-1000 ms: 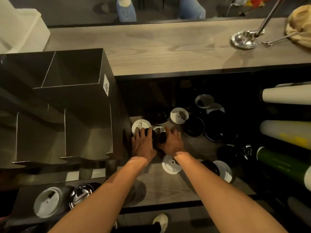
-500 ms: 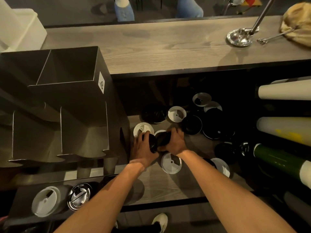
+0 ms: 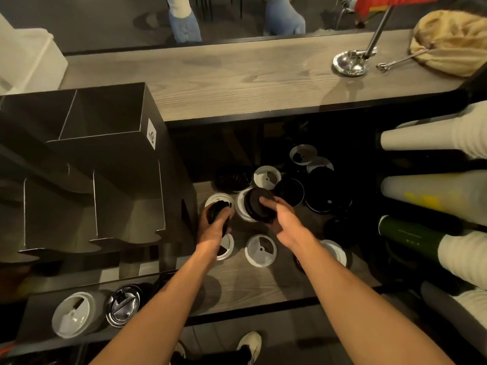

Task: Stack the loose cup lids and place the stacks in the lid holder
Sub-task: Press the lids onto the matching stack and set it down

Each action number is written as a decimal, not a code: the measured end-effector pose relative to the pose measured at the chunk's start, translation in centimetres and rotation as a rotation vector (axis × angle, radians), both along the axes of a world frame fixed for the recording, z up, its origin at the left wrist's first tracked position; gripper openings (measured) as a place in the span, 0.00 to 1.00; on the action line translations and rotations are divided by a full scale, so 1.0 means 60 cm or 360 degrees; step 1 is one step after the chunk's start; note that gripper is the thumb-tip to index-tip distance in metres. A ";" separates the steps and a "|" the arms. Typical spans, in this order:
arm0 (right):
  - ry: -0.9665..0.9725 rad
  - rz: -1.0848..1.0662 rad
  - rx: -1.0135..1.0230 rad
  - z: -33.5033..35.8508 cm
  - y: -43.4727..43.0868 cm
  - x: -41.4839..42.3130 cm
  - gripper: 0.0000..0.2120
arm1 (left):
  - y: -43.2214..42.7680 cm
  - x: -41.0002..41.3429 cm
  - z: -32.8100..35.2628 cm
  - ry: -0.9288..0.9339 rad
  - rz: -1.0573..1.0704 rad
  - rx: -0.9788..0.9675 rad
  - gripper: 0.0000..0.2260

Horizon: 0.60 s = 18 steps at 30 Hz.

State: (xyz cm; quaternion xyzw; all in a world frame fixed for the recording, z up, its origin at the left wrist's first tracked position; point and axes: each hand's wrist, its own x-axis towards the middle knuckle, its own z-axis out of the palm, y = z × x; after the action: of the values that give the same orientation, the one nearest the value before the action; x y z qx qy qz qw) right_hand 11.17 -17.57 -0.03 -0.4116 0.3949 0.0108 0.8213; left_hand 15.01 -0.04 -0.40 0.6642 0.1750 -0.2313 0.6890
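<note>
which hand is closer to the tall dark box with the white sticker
Left. The left hand, gripping a black lid, is just beside the right wall of the dark box; the right hand, holding a black lid stack, is farther right, beyond it.

loose black and white lids (image 3: 261, 250) lie scattered, mostly flat.

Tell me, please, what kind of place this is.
Probably a café or coffee-shop service counter. Loose cup lids, white and black, lie on the lower shelf. Stacks of paper cups lie at the right. A lid holder with lids in it sits at the lower left.
</note>
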 end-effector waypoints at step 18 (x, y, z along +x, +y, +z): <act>0.0071 0.0737 -0.0242 -0.001 0.067 -0.057 0.18 | 0.053 -0.056 0.036 0.0732 -0.0235 -0.0949 0.13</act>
State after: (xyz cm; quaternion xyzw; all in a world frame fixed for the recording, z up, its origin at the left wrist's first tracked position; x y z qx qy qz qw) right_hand 7.75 -13.54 -0.10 -0.5515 0.3078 0.1780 0.7546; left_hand 11.62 3.14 1.73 0.3763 0.2017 -0.4640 0.7762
